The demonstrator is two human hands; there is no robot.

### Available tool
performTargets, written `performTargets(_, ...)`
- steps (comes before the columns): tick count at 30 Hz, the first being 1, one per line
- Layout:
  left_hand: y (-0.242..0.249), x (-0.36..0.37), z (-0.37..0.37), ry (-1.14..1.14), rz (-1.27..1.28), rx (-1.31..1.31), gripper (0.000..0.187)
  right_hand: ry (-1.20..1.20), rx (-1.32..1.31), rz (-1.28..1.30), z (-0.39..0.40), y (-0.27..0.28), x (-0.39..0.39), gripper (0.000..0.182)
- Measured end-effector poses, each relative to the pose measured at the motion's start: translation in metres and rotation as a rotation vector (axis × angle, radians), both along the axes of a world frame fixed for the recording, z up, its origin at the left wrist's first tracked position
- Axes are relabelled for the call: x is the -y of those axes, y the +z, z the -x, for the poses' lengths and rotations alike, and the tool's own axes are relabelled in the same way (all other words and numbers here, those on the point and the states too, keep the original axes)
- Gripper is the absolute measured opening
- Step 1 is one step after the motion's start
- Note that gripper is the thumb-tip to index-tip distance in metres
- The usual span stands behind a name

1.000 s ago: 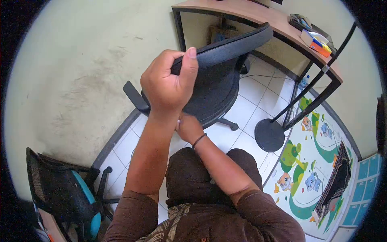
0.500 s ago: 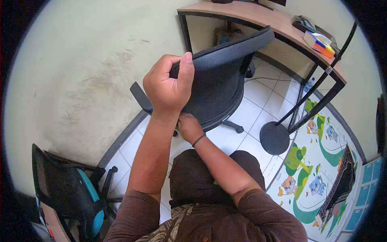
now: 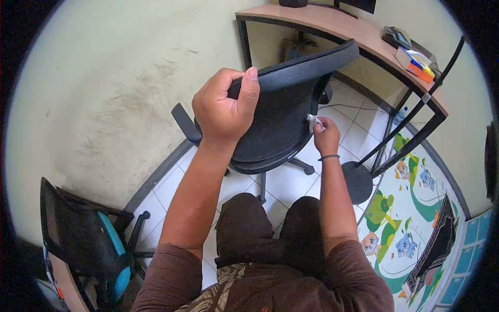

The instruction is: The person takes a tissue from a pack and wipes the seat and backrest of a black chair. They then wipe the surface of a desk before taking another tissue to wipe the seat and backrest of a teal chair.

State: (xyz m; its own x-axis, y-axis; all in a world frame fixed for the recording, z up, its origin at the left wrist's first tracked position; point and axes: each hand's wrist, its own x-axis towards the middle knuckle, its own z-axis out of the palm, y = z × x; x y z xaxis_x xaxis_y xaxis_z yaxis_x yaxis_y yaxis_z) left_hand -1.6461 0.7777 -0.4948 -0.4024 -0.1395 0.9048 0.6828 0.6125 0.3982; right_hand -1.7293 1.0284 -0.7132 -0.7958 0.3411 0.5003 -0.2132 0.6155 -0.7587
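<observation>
A black office chair [image 3: 275,117] stands in front of me with its backrest towards me. My left hand [image 3: 224,104] grips the top left corner of the backrest, thumb up on the near side and fingers hidden behind the edge. My right hand [image 3: 326,136], with a dark band on the wrist, pinches a crumpled white tissue [image 3: 314,122]. The tissue is at the right edge of the backrest and looks to be touching it. The chair's left armrest [image 3: 186,124] sticks out beyond my left forearm.
Behind the chair is a wooden desk [image 3: 317,20] bearing a tissue box [image 3: 416,65]. A black pole's round base [image 3: 356,182] stands right, beside a cartoon-patterned mat [image 3: 387,229]. At lower left is another chair [image 3: 78,234] with teal parts. A scuffed wall [image 3: 119,104] rises on the left.
My right hand has moved from the lower left of the backrest to its right edge, bringing the white tissue into sight. My left hand keeps its grip on the corner.
</observation>
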Motion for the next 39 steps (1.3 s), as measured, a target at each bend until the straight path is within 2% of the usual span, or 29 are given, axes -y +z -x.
performTargets(3,-0.001,-0.004,0.003,-0.006,0.008,-0.029,0.027,0.121,-0.109,0.013,0.004,-0.014,0.028,0.017)
performTargets(6,-0.004,-0.003,0.007,-0.019,0.003,-0.051,0.027,-0.015,-0.288,-0.185,0.014,-0.049,0.052,0.015)
performTargets(7,-0.004,-0.002,0.008,-0.032,0.001,-0.055,0.027,-0.020,-0.289,-0.177,0.013,-0.051,0.052,0.015)
performTargets(10,-0.006,0.000,0.010,-0.031,-0.012,-0.049,0.027,0.031,-0.144,-0.025,0.002,-0.047,0.058,0.016)
performTargets(12,-0.006,0.000,0.009,-0.037,0.006,-0.042,0.027,0.088,-0.088,0.393,-0.028,-0.004,0.088,0.019)
performTargets(14,-0.006,0.000,0.008,-0.040,0.020,-0.039,0.028,0.255,-0.168,0.218,-0.049,0.009,0.120,0.022)
performTargets(16,-0.006,0.000,0.008,-0.064,0.000,-0.042,0.028,0.436,-0.354,0.031,-0.062,0.020,0.152,0.022)
performTargets(19,-0.006,0.001,0.005,-0.063,-0.022,0.005,0.028,0.563,-0.383,-0.094,-0.061,0.000,0.183,0.019)
performTargets(21,-0.007,0.004,0.004,-0.065,-0.014,-0.008,0.028,0.623,0.059,-0.532,-0.057,-0.021,0.189,0.019)
performTargets(22,-0.006,0.006,0.005,-0.059,-0.003,-0.015,0.029,0.622,0.050,-0.538,-0.057,-0.013,0.187,0.019)
performTargets(24,-0.004,0.008,0.008,-0.059,-0.016,-0.033,0.027,0.384,0.121,-0.427,-0.066,0.005,0.180,0.018)
performTargets(25,-0.004,0.010,0.008,-0.066,-0.027,-0.044,0.025,0.280,-0.234,-0.234,-0.064,0.008,0.175,0.016)
performTargets(26,-0.005,0.012,0.008,-0.060,-0.033,-0.040,0.025,0.287,-0.230,-0.238,-0.065,0.010,0.173,0.016)
performTargets(28,-0.005,0.013,0.008,-0.050,-0.032,-0.021,0.025,0.480,-0.420,-0.188,-0.067,0.015,0.166,0.018)
performTargets(29,-0.005,0.013,0.007,-0.051,-0.037,-0.025,0.025,0.507,-0.234,-0.349,-0.059,0.004,0.162,0.018)
performTargets(30,-0.004,0.013,0.006,-0.044,-0.030,-0.020,0.024,0.505,-0.236,-0.355,-0.054,-0.007,0.153,0.018)
performTargets(32,-0.002,0.014,0.007,-0.044,-0.025,-0.028,0.024,0.441,0.025,-0.536,-0.048,-0.004,0.135,0.015)
performTargets(33,-0.003,0.015,0.009,-0.047,-0.017,-0.051,0.024,0.338,-0.200,-0.371,-0.044,-0.003,0.129,0.013)
performTargets(34,-0.005,0.015,0.009,-0.049,-0.011,-0.067,0.023,0.292,-0.461,-0.069,-0.048,0.017,0.124,0.015)
performTargets(36,-0.002,0.015,0.008,-0.041,-0.017,-0.049,0.022,0.272,-0.412,0.003,-0.041,0.019,0.106,0.014)
performTargets(38,-0.005,0.013,0.003,-0.040,-0.010,-0.023,0.021,0.570,0.089,-0.517,-0.008,-0.024,0.078,0.012)
performTargets(39,-0.004,0.013,0.002,-0.045,0.005,-0.031,0.023,0.696,0.096,-0.476,-0.003,-0.032,0.067,0.012)
